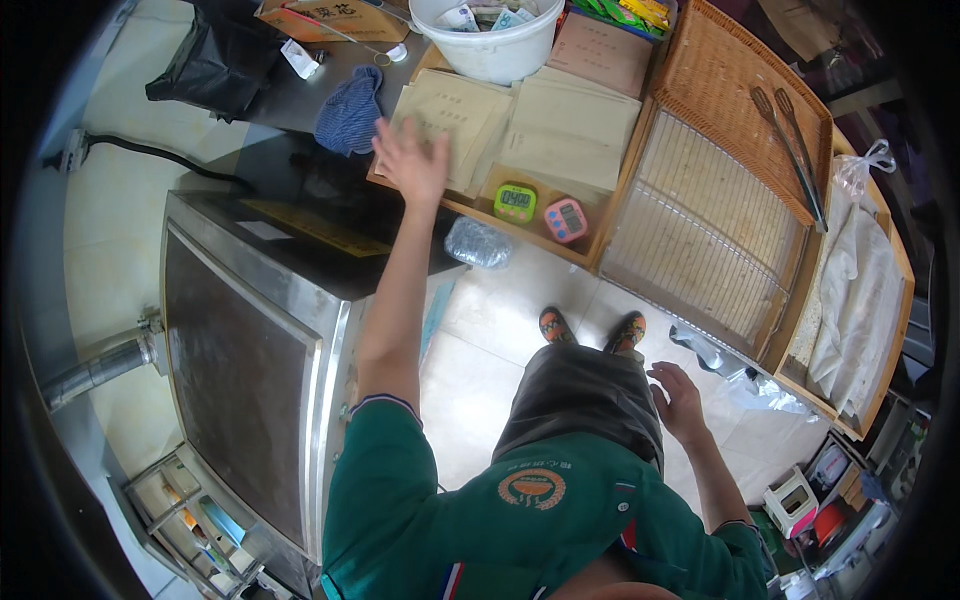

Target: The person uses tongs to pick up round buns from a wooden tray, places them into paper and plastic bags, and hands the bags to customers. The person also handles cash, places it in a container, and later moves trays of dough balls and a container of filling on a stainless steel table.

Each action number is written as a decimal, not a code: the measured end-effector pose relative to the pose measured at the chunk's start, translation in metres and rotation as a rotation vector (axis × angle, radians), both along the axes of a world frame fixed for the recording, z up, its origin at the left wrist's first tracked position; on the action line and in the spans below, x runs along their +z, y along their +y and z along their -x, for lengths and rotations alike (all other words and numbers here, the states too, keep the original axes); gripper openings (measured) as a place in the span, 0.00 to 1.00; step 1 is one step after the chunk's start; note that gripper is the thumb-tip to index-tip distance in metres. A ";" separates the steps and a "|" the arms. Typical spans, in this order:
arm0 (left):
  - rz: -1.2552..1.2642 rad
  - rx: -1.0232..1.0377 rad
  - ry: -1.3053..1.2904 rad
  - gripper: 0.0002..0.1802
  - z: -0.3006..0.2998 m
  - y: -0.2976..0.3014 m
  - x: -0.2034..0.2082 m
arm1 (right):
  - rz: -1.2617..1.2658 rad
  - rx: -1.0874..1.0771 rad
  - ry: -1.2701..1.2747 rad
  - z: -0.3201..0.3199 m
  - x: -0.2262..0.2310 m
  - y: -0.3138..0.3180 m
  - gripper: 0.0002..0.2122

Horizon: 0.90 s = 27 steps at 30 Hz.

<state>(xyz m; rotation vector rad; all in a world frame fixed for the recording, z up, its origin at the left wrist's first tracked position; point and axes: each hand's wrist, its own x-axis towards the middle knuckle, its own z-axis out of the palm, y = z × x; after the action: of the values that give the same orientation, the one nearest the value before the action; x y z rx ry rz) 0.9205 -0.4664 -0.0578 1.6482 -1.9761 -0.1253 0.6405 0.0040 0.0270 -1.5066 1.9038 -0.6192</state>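
Pale tiled floor (480,335), cramped work corner; big steel-edged cabinet (250,370) with a dark front panel fills the left of the frame. Wooden tray (515,235) at upper middle carries the paper bags: left stack (475,125) and right stack (565,130), flat, tan, side by side.

Left hand (412,165): fingers spread, slightly blurred, over the left edge of the left stack. No grip seen; contact with the top bag cannot be told. Right hand (680,405): beside the dark apron (585,400), fingers loosely bent, nothing visible in it.

Progress, my judgement: reach to the bags made, hold not yet taken. No bag seen lifted or opened; picking one up remains undone.

Surroundings: green timer (515,202) and pink timer (567,220) at the tray's near end; white bucket (495,62) holding banknotes, top of frame. Upper right: wicker tray (735,65), tongs (790,140) lying in it, wire rack (690,215) just below. Far right: crumpled white cloth (855,300).
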 end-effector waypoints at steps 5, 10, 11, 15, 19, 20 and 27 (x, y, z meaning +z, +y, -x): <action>0.013 -0.380 -0.359 0.50 0.021 0.019 0.012 | -0.048 -0.013 0.001 -0.003 -0.002 0.005 0.10; -0.179 -0.058 -0.311 0.55 0.037 0.042 0.016 | -0.077 -0.019 -0.015 -0.006 -0.011 0.012 0.10; -0.152 -0.068 -0.229 0.55 0.037 0.047 0.015 | -0.072 -0.018 -0.026 -0.007 -0.013 0.013 0.10; 0.023 0.211 0.238 0.58 0.022 0.054 0.011 | -0.067 -0.003 -0.071 -0.010 -0.018 0.011 0.10; -0.116 0.497 0.657 0.58 0.003 0.032 0.003 | -0.050 0.006 -0.074 -0.011 -0.019 0.010 0.09; -0.142 0.428 0.581 0.57 0.001 0.026 0.001 | -0.040 0.003 -0.064 -0.010 -0.019 0.010 0.09; -0.190 0.477 0.225 0.51 0.004 0.009 -0.012 | -0.074 -0.060 -0.037 -0.007 -0.013 0.032 0.09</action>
<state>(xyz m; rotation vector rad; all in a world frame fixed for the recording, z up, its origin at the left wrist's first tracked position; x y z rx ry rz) 0.9164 -0.4571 -0.0701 2.0795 -1.3987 -0.3087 0.6480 0.0359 0.0142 -1.3872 1.9289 -0.5931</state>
